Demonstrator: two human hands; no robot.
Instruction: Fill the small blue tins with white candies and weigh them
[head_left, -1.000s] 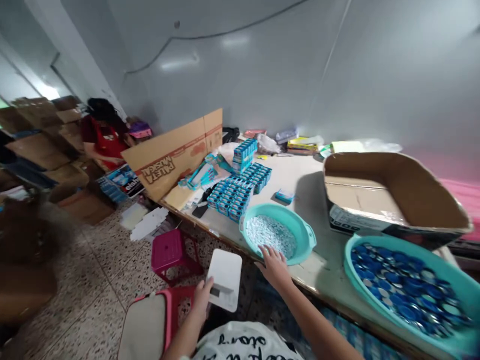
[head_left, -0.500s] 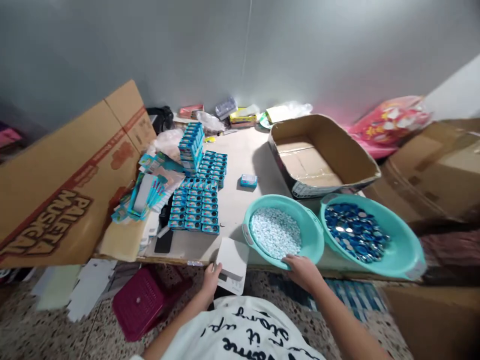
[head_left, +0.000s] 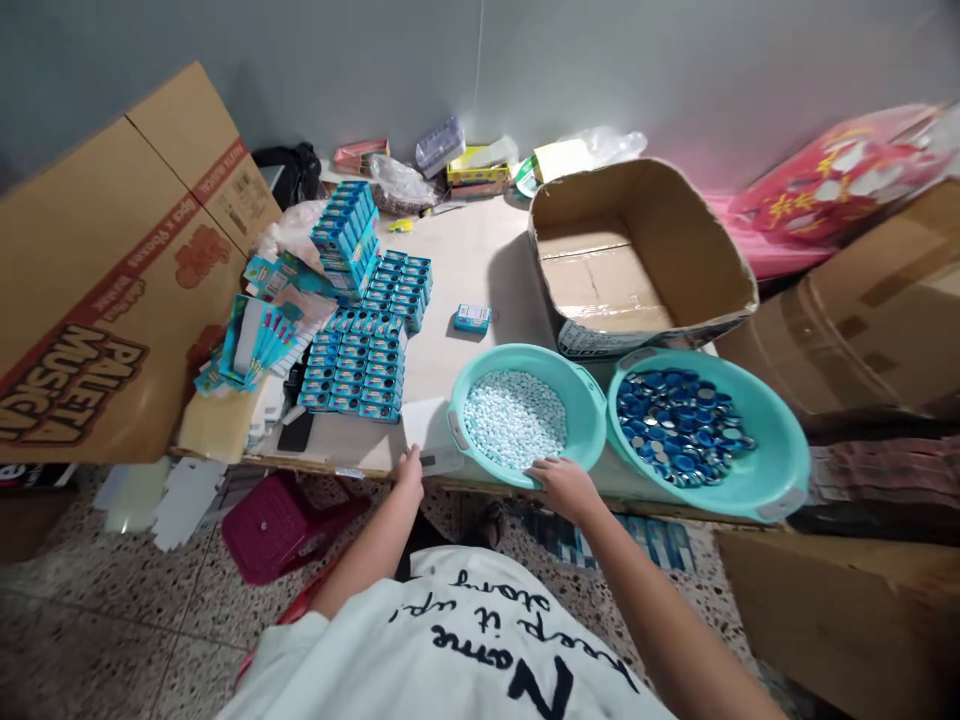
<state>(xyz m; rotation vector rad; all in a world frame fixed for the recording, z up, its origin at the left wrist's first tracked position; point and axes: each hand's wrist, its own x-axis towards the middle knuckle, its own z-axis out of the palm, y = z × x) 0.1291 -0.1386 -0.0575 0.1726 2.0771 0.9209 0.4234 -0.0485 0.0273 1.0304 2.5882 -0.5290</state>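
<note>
Along a pale worktop, a large cardboard carton stands behind two turquoise basins; the disc basin carries blue discs, the pellet basin small white pellets; just left of the latter, at the front edge, is a flat white device, its near corner grasped in the left hand's grip; the right hand's grip curls over the pellet basin's near rim; a hard downward pull there could tip it, scattering pellets; a loosened left grip could drop the device.
</note>
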